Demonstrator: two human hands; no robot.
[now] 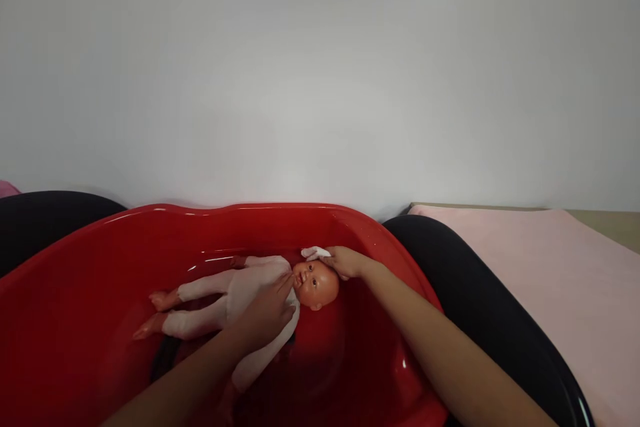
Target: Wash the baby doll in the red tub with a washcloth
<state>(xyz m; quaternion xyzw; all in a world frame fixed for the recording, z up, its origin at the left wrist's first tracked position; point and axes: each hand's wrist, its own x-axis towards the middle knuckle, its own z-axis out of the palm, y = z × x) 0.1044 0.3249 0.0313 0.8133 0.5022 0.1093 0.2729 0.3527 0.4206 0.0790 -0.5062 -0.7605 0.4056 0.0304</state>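
Note:
A baby doll (319,285) in pale long-sleeved top and trousers lies on its back in a red tub (360,353), its head to the right and bare feet to the left. Across its chest rests my left hand (270,307), fingers stretched toward the chin and thumb apart from them. At the far side of the doll's head, my right hand (345,261) is closed on a small white cloth (315,253). The cloth is close to the side of the face; exact contact is hard to make out. My left forearm hides part of the doll's near side.
Black rounded shapes flank the tub, one at the left (45,220) and another at the right (450,260). A pink-covered surface (530,273) extends on the right. Behind the tub stands a plain pale wall (300,80), close to its far rim.

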